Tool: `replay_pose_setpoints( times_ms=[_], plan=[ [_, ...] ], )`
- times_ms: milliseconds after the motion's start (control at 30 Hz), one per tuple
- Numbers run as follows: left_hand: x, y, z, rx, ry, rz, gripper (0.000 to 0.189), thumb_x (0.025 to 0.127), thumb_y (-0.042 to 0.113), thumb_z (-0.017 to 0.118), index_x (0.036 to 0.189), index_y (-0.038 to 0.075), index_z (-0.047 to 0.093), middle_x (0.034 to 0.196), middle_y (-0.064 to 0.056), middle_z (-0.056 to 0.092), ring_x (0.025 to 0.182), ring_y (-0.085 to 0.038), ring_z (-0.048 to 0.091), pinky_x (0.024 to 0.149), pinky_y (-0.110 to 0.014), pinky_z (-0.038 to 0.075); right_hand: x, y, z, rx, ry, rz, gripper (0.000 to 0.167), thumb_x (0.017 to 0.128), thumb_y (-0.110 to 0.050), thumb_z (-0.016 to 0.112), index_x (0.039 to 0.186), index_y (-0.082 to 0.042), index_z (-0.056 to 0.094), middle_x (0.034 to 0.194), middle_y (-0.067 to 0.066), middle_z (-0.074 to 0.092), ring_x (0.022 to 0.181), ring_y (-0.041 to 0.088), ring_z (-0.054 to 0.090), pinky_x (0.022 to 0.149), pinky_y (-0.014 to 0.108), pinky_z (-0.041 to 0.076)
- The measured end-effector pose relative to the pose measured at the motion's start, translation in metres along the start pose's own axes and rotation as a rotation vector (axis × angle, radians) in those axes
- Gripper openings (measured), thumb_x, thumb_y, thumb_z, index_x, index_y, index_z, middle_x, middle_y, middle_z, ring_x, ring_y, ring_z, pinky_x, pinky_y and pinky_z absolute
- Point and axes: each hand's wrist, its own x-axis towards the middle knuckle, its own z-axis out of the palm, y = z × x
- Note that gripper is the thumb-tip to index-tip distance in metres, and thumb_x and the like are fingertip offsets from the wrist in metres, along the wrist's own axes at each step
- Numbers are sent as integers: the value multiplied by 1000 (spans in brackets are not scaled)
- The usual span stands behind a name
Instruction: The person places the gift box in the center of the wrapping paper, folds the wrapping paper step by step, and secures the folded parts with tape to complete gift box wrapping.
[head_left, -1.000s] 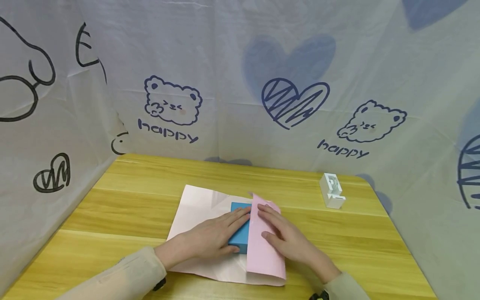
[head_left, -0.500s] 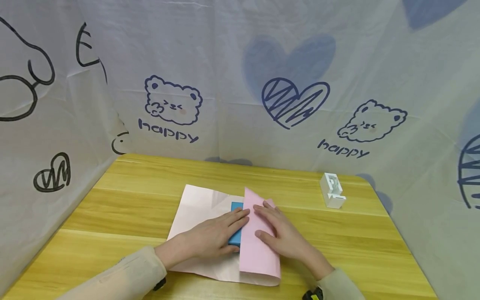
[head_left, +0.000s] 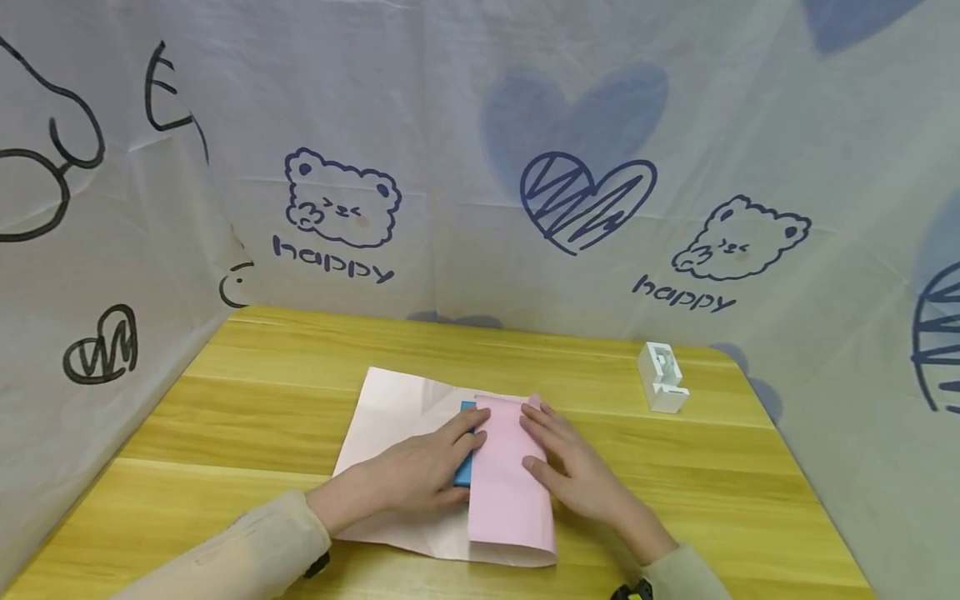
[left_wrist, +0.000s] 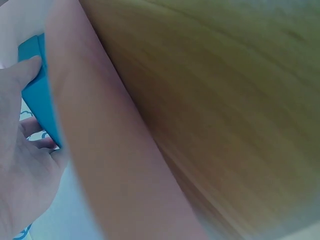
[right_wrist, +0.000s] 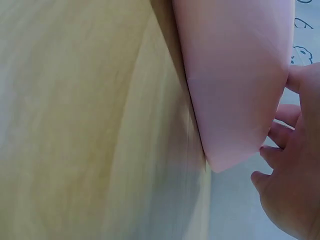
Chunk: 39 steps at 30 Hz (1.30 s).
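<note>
A sheet of paper (head_left: 393, 408), pale on its inner side, lies on the wooden table with a blue box (head_left: 462, 475) on it. The sheet's pink flap (head_left: 510, 492) is folded leftward over most of the box. My left hand (head_left: 416, 467) rests on the box with extended fingers, two fingertips over the flap's edge. In the left wrist view, its thumb presses the end of the blue box (left_wrist: 42, 97). My right hand (head_left: 581, 475) lies along the fold's right side, fingertips on the pink paper (right_wrist: 235, 75). The box's right part is hidden under the flap.
A white block-shaped object (head_left: 662, 379) with a hollow stands at the back right of the table (head_left: 247, 375). A white cloth (head_left: 457, 275) with bear and heart drawings hangs behind and at the sides.
The pink flap has come further left and down over the box, covering more of its blue top. The left fingertips now lie over its edge. The right hand shifted slightly left, then back right.
</note>
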Motion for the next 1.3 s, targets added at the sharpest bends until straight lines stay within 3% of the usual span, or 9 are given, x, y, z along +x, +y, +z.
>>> replay_pose_setpoints(
  times_ms=[200, 333, 467, 600, 700, 833, 1033, 1300],
  plan=[
    [3, -1, 1, -20, -19, -14, 72, 103, 47, 62, 156, 2, 41, 173, -15, 17, 159, -29, 19, 118, -39, 41, -1, 2, 1, -33, -42, -6, 60, 106, -33, 59, 157, -6, 45, 169, 3, 31, 159, 32, 18, 125, 64, 16],
    [4, -1, -2, -37, -28, -18, 74, 101, 47, 64, 155, 2, 41, 173, -16, 17, 157, -29, 25, 117, -39, 43, 0, 3, 2, -26, -38, -6, 60, 106, -33, 59, 157, -5, 45, 170, 3, 31, 159, 33, 18, 124, 66, 16],
    [1, -5, -6, -108, -72, -19, 79, 96, 35, 70, 159, 3, 36, 174, -12, 10, 154, -26, 32, 116, -36, 43, 0, 2, 2, 2, -38, 13, 60, 106, -33, 59, 158, -7, 44, 170, 2, 30, 159, 32, 17, 124, 65, 16],
    [-1, -11, -9, -158, -95, -13, 76, 96, 28, 62, 163, 6, 32, 176, -6, 7, 155, -24, 31, 118, -37, 41, -2, 1, 4, 23, -32, 37, 60, 106, -35, 59, 158, -9, 44, 170, 1, 29, 159, 31, 16, 125, 63, 17],
    [2, -13, -10, -142, -29, -4, 66, 105, 35, 52, 162, 6, 35, 175, -6, 14, 156, -25, 27, 120, -41, 39, -2, 2, 4, 41, -20, 49, 61, 105, -35, 61, 158, -10, 44, 170, 0, 30, 159, 30, 17, 124, 62, 19],
    [11, -13, -9, -90, 49, -16, 71, 108, 52, 46, 162, 7, 35, 173, -6, 21, 158, -27, 21, 125, -46, 29, -3, 2, 4, 65, -6, 48, 62, 104, -34, 64, 157, -9, 46, 169, 0, 31, 159, 30, 18, 125, 60, 20],
    [19, -8, -2, -22, -53, -11, 87, 105, 68, 37, 167, 10, 18, 175, -5, 7, 161, -27, 5, 130, -50, 11, -3, 2, 5, 88, -6, 59, 65, 103, -36, 66, 158, -9, 45, 169, -3, 31, 159, 30, 17, 125, 57, 19],
    [19, -5, 0, -17, -89, -10, 85, 106, 65, 35, 168, 10, 14, 175, -8, 3, 161, -33, 3, 129, -50, 14, -1, 2, 6, 82, -3, 58, 65, 103, -38, 64, 159, -9, 44, 170, -4, 30, 159, 31, 17, 126, 56, 19]
  ],
)
